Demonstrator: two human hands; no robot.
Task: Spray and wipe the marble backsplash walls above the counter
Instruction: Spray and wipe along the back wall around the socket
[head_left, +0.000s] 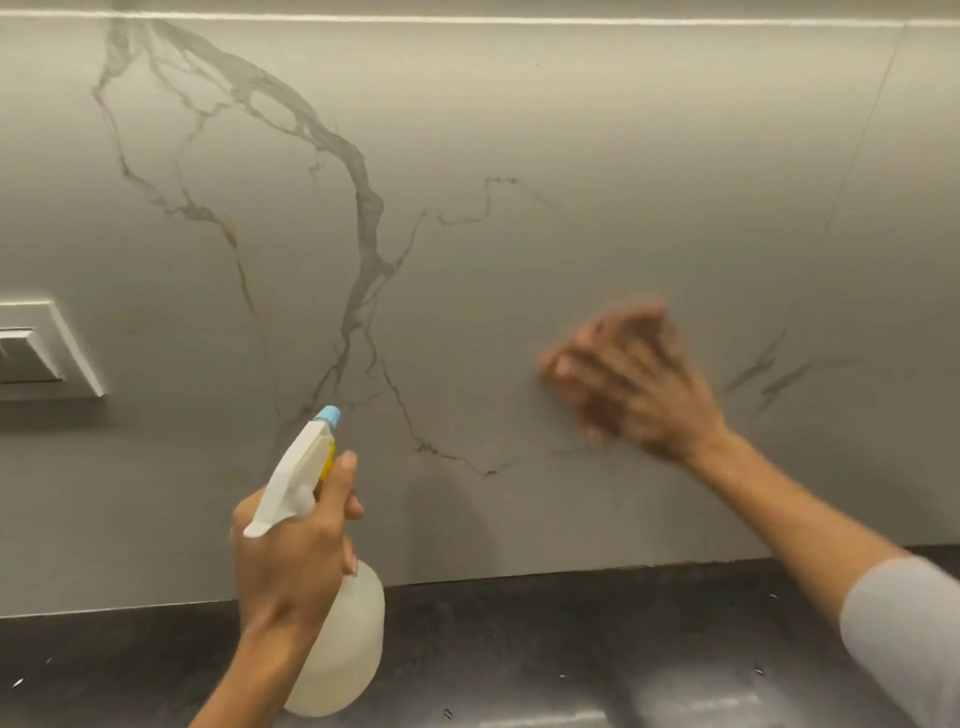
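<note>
— Marble backsplash (519, 130) fills nearly the whole view, yes? Where does it sit?

— It rises straight from the dark counter (571, 623) and runs up to a pale line near the top edge. Grey veins branch across its left half, with fainter streaks at the right.

— And the hands?

— The left hand (296, 551) is wrapped tightly around the neck of a spray bottle (337, 639), with the index finger up by the yellow trigger. The bottle has a white head, a blue nozzle tip and a cloudy translucent body, and the nozzle points up toward the wall. It is held above the counter, apart from the marble.

— The right one?

— The right hand (634, 379) is spread flat against the backsplash, fingers splayed and pointing up and left. It is heavily blurred, so I cannot tell whether a cloth lies beneath the palm; none shows around the fingers. A grey sleeve (904, 634) covers that arm at the lower right corner.

— Anything else on the wall?

— A white switch plate (47, 348) at the far left edge, well apart from both hands. Below, near the bottom edge, the counter shows a lighter, shiny patch, possibly a sink rim, though it is too blurred to be sure.
</note>
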